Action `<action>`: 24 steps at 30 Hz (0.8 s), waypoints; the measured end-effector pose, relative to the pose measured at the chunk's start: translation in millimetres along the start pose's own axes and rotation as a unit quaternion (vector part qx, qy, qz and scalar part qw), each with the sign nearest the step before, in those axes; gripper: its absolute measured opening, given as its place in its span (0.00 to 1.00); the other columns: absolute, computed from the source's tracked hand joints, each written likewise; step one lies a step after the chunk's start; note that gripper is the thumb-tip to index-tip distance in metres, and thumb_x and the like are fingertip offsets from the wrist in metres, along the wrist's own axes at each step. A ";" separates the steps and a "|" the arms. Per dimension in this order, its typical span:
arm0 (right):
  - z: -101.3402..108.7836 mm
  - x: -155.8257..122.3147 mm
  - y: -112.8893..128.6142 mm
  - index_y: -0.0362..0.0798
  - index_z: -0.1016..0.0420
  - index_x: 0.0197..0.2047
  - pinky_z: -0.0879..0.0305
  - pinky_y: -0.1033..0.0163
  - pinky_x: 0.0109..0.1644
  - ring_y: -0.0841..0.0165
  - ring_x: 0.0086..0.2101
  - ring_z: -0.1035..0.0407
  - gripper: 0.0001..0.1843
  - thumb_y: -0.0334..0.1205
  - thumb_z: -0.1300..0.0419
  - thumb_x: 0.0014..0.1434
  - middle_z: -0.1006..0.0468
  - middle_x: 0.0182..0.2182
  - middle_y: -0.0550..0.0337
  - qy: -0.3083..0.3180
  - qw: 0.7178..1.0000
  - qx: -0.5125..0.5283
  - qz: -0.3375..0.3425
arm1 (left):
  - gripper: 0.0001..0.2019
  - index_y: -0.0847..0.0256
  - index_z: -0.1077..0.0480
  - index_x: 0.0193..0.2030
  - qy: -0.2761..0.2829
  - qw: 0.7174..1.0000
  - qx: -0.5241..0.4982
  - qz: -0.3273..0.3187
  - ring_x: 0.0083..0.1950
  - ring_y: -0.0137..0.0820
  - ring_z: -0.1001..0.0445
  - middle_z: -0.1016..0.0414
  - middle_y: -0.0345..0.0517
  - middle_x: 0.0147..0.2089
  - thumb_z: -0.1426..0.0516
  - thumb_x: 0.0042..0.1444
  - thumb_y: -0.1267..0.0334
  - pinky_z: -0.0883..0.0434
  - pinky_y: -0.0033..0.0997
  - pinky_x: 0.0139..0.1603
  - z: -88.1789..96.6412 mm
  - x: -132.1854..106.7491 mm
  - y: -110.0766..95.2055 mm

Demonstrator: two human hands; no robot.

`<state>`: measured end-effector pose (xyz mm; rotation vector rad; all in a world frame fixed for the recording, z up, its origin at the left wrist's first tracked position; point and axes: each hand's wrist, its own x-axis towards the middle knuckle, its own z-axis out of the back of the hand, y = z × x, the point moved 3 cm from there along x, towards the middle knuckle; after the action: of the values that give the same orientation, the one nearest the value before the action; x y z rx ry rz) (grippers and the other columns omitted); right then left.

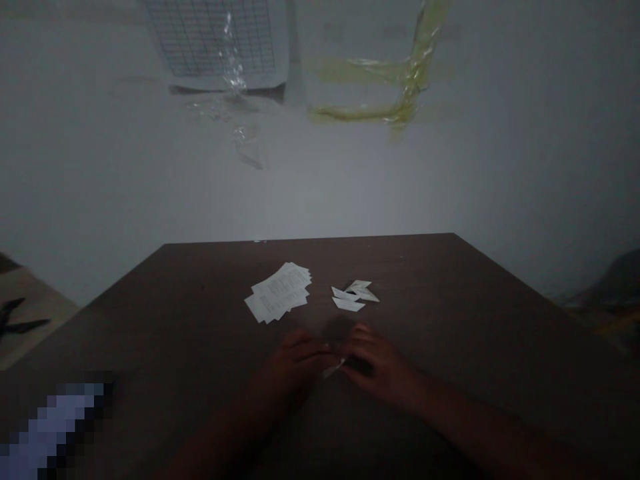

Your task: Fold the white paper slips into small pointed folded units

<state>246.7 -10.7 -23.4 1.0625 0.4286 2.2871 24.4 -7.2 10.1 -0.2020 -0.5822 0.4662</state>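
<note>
My left hand (pixel 303 360) and my right hand (pixel 373 360) meet over the near middle of the table. Between their fingertips they pinch a small folded piece of paper (pixel 334 368), its pale edge showing below the fingers. Just beyond my right hand lie several small folded paper pieces (pixel 349 304) with slanted ends. A spread stack of printed paper sheets (pixel 277 293) rests beyond my left hand. The light is dim, so the finer folds in the held paper cannot be made out.
The dark brown table (pixel 200 280) reaches to the wall (pixel 320 193), where a gridded sheet (pixel 220 40) and yellowed tape (pixel 370 113) are stuck. A pixelated rectangular object (pixel 50 433) lies at the near left. A dark object (pixel 23 323) is beyond the table's left edge.
</note>
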 end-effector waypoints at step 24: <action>5.9 0.0 -14.1 0.51 0.18 0.44 0.26 0.53 0.54 0.61 0.43 0.22 0.08 0.27 0.33 0.71 0.14 0.38 0.59 0.094 0.995 0.013 -0.040 | 0.08 0.53 0.15 0.45 0.155 0.980 0.064 0.110 0.55 0.40 0.21 0.15 0.39 0.49 0.31 0.68 0.72 0.31 0.41 0.60 -19.2 -6.9 14.7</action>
<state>256.4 0.6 -26.8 0.8295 0.5669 2.3237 25.0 1.3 -13.6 -0.2124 -0.2227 0.6703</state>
